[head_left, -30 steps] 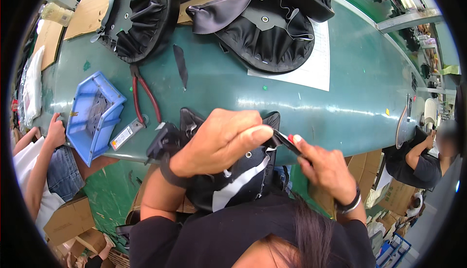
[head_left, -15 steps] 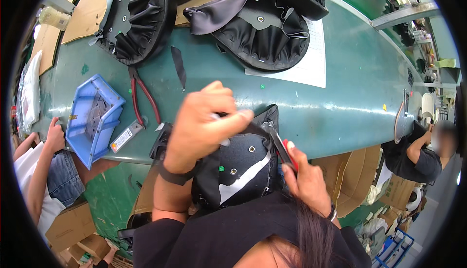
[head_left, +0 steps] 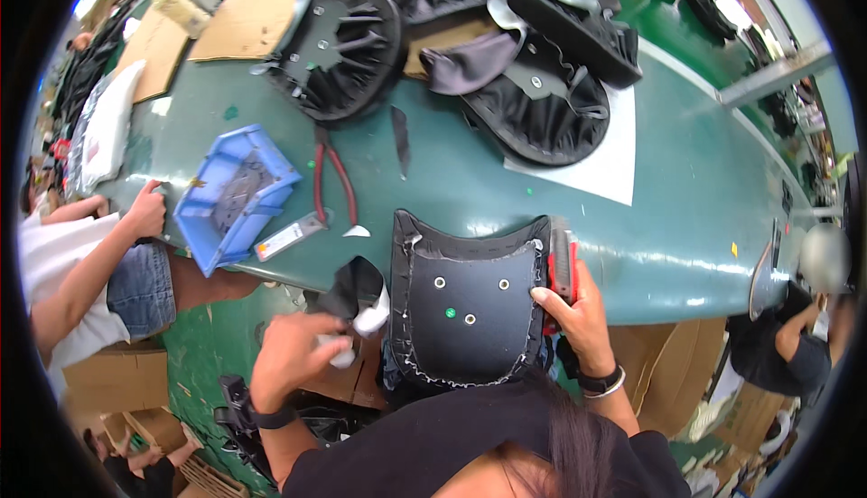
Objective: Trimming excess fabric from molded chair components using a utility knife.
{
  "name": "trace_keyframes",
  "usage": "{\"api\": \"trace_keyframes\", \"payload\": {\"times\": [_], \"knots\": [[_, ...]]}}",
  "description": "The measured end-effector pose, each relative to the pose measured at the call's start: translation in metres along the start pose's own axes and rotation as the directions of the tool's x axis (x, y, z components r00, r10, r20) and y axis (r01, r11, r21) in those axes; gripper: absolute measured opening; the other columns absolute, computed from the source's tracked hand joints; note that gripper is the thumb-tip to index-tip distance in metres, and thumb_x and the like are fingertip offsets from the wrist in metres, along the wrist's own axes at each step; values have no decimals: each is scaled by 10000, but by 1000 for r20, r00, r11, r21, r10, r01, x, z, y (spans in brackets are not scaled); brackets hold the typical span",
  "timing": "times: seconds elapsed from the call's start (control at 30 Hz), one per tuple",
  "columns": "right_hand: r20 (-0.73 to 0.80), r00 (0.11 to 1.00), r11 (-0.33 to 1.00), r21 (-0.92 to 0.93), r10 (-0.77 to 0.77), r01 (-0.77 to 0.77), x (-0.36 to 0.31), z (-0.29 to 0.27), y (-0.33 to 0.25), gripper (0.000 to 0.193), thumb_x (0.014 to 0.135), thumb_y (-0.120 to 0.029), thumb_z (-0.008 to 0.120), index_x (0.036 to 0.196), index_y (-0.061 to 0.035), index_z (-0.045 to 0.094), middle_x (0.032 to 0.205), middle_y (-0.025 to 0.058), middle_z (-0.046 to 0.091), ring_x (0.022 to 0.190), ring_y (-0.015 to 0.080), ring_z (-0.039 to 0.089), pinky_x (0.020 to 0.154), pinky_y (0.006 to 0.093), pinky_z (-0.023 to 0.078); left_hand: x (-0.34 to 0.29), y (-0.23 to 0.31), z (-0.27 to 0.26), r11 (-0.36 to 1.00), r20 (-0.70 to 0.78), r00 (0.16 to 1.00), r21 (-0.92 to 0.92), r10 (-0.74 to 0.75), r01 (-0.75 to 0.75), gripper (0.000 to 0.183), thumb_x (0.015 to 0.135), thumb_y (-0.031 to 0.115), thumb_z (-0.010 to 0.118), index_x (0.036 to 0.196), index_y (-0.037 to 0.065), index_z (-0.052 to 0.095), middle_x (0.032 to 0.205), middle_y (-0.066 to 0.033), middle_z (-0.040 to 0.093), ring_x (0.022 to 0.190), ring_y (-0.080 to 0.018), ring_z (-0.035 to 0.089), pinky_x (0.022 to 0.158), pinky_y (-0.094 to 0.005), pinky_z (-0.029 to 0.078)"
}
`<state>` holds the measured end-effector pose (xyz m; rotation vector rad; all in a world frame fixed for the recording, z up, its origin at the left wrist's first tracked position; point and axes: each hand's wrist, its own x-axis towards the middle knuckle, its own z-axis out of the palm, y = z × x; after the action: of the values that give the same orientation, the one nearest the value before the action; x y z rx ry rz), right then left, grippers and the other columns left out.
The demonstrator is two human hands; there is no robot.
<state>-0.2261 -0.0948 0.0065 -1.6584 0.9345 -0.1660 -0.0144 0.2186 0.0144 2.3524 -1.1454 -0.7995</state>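
Black panel (head_left: 474, 340) rested before the person's torso, at the near edge of the green table (head_left: 668, 245), eyelets facing up. At the panel's right edge, the right hand (head_left: 582, 322) gripped a red-and-black tool (head_left: 564, 268). Left of the panel, the left hand (head_left: 293, 353) hung with fingers bent near a blurred black scrap (head_left: 349, 292); whether it pinched anything, I could not tell. Beyond the panel, leftward, lay red-handled pliers (head_left: 343, 182) and a blue bin (head_left: 194, 216).
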Motion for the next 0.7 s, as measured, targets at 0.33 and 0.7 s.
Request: {"api": "trace_keyframes", "payload": {"times": [0.33,0.7], "knots": [[179,924,916,291,-337,278,72,9,-92,433,860,-156,692,1214,-23,479,1070,137,678,777,119,633,658,261,517,68,50,-9,128,-224,843,-974,-489,-185,428,913,314,652,1205,9,583,1137,-61,634,1043,-169,597,915,-314,475],[480,810,941,173,-338,290,218,138,-172,451,819,-141,699,1241,-56,564,954,2,551,791,81,550,562,251,528,173,-11,-106,-154,-375,790,-852,-485,-499,332,966,367,561,1081,56,582,1104,-95,665,762,-150,619,660,-278,483]]}}
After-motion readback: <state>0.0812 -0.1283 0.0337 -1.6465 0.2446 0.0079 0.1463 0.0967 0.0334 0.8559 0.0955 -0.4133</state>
